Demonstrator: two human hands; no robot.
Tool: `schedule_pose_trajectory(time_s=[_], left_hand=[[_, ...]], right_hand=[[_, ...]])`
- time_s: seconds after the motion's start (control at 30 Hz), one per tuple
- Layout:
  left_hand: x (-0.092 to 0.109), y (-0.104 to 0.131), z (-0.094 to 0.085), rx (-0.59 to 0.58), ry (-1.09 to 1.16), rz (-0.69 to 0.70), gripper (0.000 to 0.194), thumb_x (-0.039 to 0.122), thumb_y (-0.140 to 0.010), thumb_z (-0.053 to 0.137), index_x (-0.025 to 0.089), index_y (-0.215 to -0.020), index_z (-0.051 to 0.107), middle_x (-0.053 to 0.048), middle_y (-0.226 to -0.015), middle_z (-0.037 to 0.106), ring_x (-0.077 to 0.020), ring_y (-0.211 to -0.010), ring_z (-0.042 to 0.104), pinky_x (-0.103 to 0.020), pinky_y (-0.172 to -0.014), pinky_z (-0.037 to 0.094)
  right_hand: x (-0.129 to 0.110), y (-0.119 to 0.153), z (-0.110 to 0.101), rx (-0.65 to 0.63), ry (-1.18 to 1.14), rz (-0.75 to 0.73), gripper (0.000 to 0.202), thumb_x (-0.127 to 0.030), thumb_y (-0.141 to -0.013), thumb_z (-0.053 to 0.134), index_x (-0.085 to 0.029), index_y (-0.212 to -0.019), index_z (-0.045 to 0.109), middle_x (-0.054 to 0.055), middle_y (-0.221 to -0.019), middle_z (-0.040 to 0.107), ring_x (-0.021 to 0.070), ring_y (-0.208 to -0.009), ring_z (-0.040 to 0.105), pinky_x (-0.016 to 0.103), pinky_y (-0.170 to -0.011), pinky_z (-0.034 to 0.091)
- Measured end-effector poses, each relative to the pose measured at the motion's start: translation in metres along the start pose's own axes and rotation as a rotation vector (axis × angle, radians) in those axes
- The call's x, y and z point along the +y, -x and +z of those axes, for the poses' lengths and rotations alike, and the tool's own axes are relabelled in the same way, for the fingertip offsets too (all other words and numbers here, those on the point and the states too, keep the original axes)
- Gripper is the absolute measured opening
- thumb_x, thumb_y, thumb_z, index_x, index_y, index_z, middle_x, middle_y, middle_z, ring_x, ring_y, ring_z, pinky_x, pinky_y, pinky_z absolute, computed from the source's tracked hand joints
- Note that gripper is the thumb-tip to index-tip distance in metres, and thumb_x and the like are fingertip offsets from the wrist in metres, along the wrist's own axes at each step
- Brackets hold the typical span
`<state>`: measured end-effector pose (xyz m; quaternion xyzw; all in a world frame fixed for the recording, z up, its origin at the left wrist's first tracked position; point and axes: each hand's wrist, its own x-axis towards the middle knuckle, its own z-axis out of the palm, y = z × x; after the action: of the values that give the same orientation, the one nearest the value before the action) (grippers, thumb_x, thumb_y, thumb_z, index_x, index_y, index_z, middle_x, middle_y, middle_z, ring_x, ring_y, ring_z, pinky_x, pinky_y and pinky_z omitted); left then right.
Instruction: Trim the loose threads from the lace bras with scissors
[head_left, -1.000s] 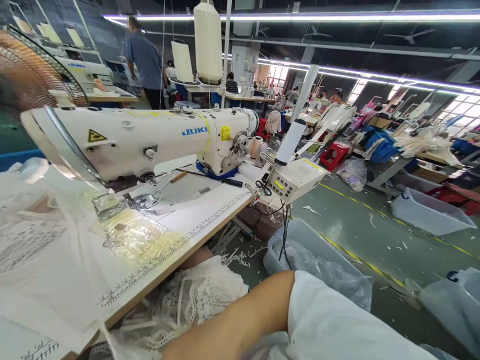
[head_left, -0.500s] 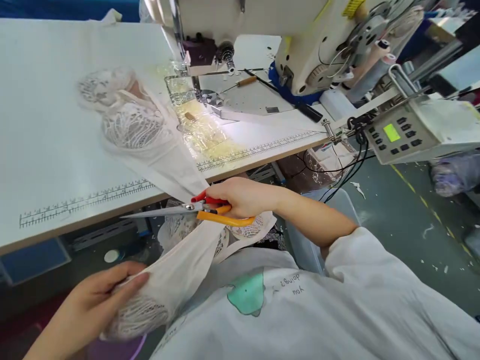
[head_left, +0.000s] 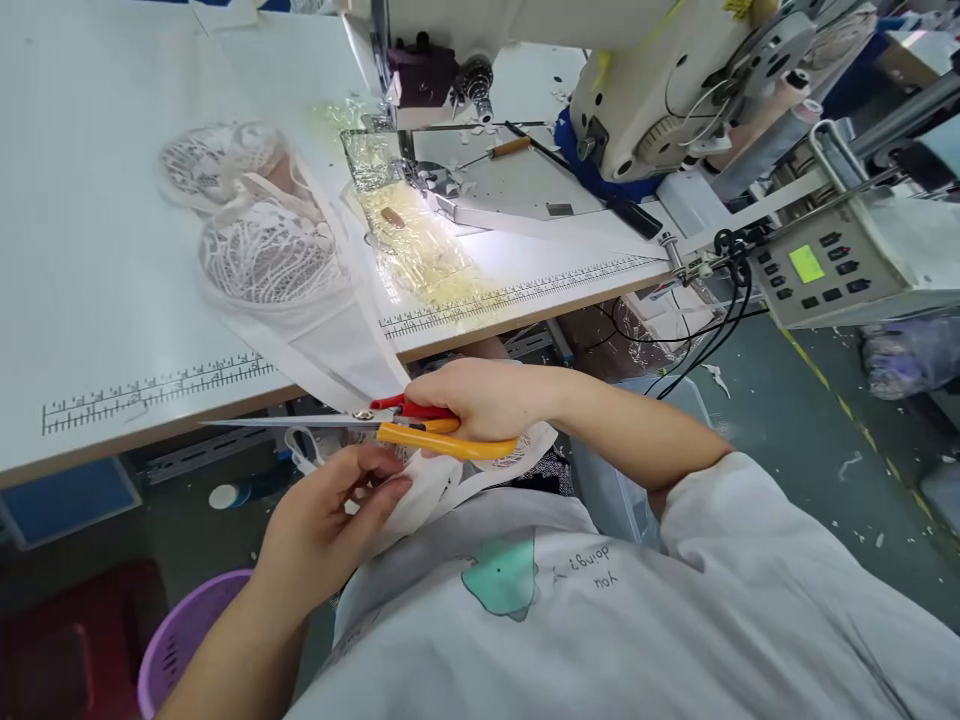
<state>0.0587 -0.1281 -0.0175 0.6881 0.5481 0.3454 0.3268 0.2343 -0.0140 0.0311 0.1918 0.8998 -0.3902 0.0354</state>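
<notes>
One purple basket [head_left: 174, 640] stands on the floor at far left. Above it, on the table [head_left: 82, 250], lies the lace piece [head_left: 270, 255], its plain white band running down over the front edge towards the scissors [head_left: 300, 422]. Next comes the left hand [head_left: 322, 530], its thumb and forefinger together on the white cloth [head_left: 424, 490] in the lap. The scissors lie just above, blades together, pointing left. Their handles sit in the right hand [head_left: 495, 400], its fingers wrapped round them. To the right stand the machine [head_left: 630, 110] and its box [head_left: 825, 265]. The lace piece looks already shaped, with its band attached; the cloth seems unfinished business in hand. Whether the band joins the cloth, or any cut is made, cannot be told.
</notes>
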Motion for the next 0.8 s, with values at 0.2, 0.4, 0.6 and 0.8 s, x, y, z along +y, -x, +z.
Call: schedule_pose_trajectory(time_s=[0.2, 0.4, 0.6, 0.8], left_hand=[[0.004, -0.002, -0.007, -0.068, 0.372, -0.378, 0.008, 0.027, -0.071, 0.064, 0.022, -0.07, 0.058, 0.003, -0.067, 0.058, -0.0093, -0.057, 0.052, -0.015, -0.049, 0.043], [0.016, -0.006, -0.003, 0.032, 0.676, -0.526, 0.017, 0.028, -0.065, 0.072, 0.02, -0.063, 0.058, 0.001, -0.074, 0.063, -0.0121, -0.069, 0.055, -0.018, -0.061, 0.045], [0.017, -0.01, -0.004, 0.121, 0.66, -0.616, 0.022, 0.029, -0.058, 0.078, 0.019, -0.061, 0.059, 0.003, -0.065, 0.059, -0.0098, -0.062, 0.051, -0.016, -0.056, 0.042], [0.01, -0.01, -0.005, 0.139, 0.63, -0.644, 0.022, 0.03, -0.056, 0.08, 0.019, -0.062, 0.062, 0.003, -0.065, 0.061, -0.0098, -0.064, 0.052, -0.015, -0.057, 0.043]], right_hand=[[0.007, -0.007, -0.009, 0.022, 0.032, -0.069, 0.027, -0.024, -0.079, 0.055, -0.019, -0.067, 0.031, -0.003, -0.065, 0.043, 0.0088, -0.057, 0.036, 0.023, -0.055, 0.027], [0.004, -0.012, -0.012, 0.033, -0.011, -0.132, 0.026, -0.019, -0.078, 0.054, -0.019, -0.066, 0.031, -0.003, -0.065, 0.042, 0.0091, -0.059, 0.036, 0.023, -0.055, 0.027], [0.003, -0.012, -0.015, 0.023, -0.027, -0.146, 0.025, -0.017, -0.078, 0.052, -0.019, -0.065, 0.031, -0.003, -0.064, 0.041, 0.0093, -0.058, 0.035, 0.024, -0.054, 0.026], [0.004, -0.013, -0.015, 0.021, -0.028, -0.163, 0.026, -0.013, -0.075, 0.053, -0.019, -0.064, 0.03, -0.004, -0.063, 0.04, 0.0092, -0.058, 0.033, 0.024, -0.053, 0.025]])
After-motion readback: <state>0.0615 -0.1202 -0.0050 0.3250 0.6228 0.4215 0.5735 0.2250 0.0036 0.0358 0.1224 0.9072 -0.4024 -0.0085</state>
